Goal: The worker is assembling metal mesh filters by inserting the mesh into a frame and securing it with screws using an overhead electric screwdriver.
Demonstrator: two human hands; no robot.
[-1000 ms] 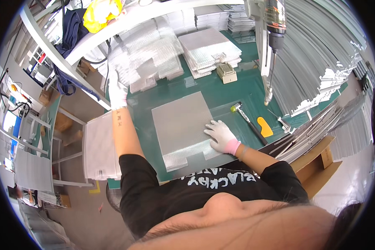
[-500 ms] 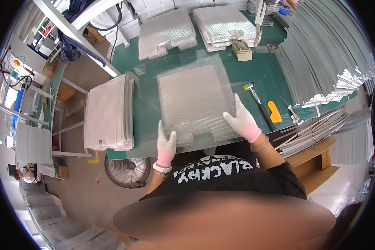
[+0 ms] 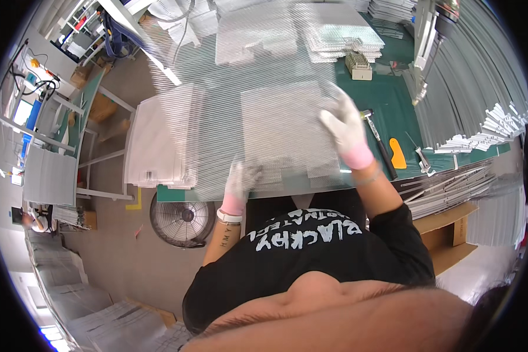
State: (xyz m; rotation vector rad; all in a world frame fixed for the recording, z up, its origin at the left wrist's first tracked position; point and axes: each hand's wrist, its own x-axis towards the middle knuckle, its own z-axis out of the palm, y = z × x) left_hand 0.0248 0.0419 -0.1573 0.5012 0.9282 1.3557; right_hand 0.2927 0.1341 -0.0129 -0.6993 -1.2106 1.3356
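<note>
A stack of pale sheets (image 3: 154,138) is lying at left. A translucent ribbed sheet (image 3: 217,126) is spanning the green tabletop (image 3: 387,94). The gloved left hand (image 3: 236,186) is meeting its lower edge, blur hiding whether it is gripping. The gloved right hand (image 3: 347,126) is gripping its right edge, beside a mallet (image 3: 381,144) and yellow scraper (image 3: 398,155).

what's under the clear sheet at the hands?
Through the clear sheet, a pale panel and part of the green work surface show. What lies directly beneath the panel is covered.
</note>
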